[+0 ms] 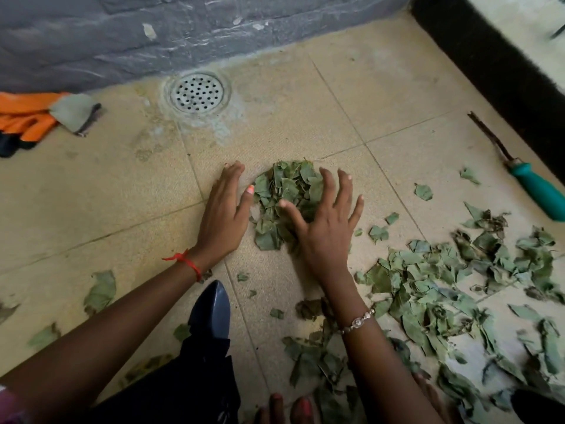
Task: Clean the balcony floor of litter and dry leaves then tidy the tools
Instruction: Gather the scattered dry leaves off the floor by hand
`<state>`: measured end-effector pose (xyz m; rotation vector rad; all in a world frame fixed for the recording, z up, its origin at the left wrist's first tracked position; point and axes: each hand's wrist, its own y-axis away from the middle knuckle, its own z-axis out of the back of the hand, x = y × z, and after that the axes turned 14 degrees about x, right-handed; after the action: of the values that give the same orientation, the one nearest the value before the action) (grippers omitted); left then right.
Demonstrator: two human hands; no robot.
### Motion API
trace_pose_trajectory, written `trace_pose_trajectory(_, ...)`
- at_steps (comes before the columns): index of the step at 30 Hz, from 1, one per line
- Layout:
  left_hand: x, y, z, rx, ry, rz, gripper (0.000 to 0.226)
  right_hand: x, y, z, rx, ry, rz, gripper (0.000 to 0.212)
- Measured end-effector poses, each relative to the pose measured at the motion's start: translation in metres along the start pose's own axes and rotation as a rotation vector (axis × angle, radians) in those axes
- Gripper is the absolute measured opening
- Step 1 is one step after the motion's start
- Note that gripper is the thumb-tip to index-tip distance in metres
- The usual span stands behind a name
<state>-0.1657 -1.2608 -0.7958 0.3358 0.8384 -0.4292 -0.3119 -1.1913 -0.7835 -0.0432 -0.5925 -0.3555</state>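
On the tiled balcony floor (122,185), just below the round drain (197,93), a small heap of leaves (284,191) is bracketed by both hands. At the heap's left edge the left hand (224,209) is laid flat on the tile, fingers straight, nothing grasped; its thumb appears to touch the leaves. Over the heap's right side the right hand (324,228) is spread, fingers splayed and resting on the leaves, nothing clenched.

Step judged: leaves being scraped into one heap for lifting. A much larger scatter of leaves (458,289) is seen to the right and toward the bottom of the view, so the task is judged early.

To be done well: palms should be held low against the tile so thin leaves are not passed over. The hands should be drawn toward each other, then the heap cupped from both sides. Hard squeezing is likely to crumble dry leaves, so light pressure is advised. Fragments should be steered away from the drain holes.

The orange gloves (27,117) by the wall at left and the teal-handled tool (535,191) at right are untouched, to be tidied afterwards.
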Motion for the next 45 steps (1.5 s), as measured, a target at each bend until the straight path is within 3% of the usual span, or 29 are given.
trace_pose_trajectory(3,-0.011,-0.009,-0.009,0.039,-0.063,0.003,0.061,0.001,-0.01,0.003,0.054,-0.224,0.014,0.071)
trace_pose_trajectory(7,-0.024,-0.02,-0.023,0.017,-0.011,-0.024,0.059,0.016,-0.021,-0.007,0.1,-0.337,0.043,0.058)
trace_pose_trajectory(11,-0.04,-0.023,-0.033,-0.11,0.291,-0.006,0.051,0.032,-0.021,-0.018,0.006,-0.649,0.056,0.041)
trace_pose_trajectory(14,-0.045,-0.026,-0.032,-0.128,0.564,-0.011,0.029,0.046,-0.018,-0.022,-0.082,-0.91,0.036,0.026)
trace_pose_trajectory(19,-0.053,-0.029,-0.025,-0.159,0.876,0.0,0.017,0.059,-0.02,-0.025,-0.154,-1.164,-0.029,0.023)
trace_pose_trajectory(26,-0.057,-0.015,-0.021,0.018,1.292,0.153,0.025,0.065,-0.017,-0.015,-0.141,-1.108,0.007,0.013)
trace_pose_trajectory(33,-0.062,-0.004,-0.013,0.004,1.184,0.149,0.04,0.067,-0.014,-0.023,0.06,-0.9,0.023,0.058)
trace_pose_trajectory(36,-0.063,0.001,-0.014,0.02,1.156,0.144,0.027,0.068,-0.015,-0.024,0.189,-0.737,0.013,0.073)
trace_pose_trajectory(40,-0.06,0.003,-0.01,-0.064,1.228,0.184,0.027,0.071,-0.015,-0.022,0.279,-0.693,0.021,0.081)
trace_pose_trajectory(43,-0.06,0.001,-0.007,-0.213,1.273,0.26,0.042,0.073,-0.017,-0.014,0.272,-0.764,0.049,0.079)
trace_pose_trajectory(45,-0.057,-0.003,-0.004,-0.298,1.326,0.285,0.022,0.068,-0.027,-0.005,0.235,-0.805,0.043,0.068)
